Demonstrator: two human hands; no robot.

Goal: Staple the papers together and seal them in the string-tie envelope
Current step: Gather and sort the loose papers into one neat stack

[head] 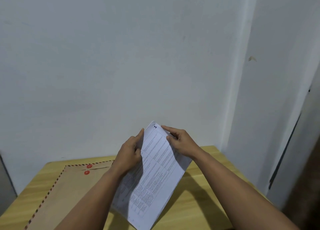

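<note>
A person stands at a light wooden table (204, 203) set against a pale wall (121, 56), both bare forearms reaching forward. Between the two hands is a stack of printed papers (152, 177), lifted off the table and tilted, its top corner pointing toward the wall. The left hand (129, 153) grips the stack's left edge near the top, fingers curled round it with the index finger stretched up along the edge. The right hand (180, 143) pinches the right edge opposite, index finger extended toward the top corner, thumb on the printed face. The sheets' lower corner hangs below both wrists, near the table. Left of the left hand's fingers, a brown string-tie envelope (69, 191) lies flat on the table, its two red closure discs (88, 169) facing up, its edge striped.
</note>
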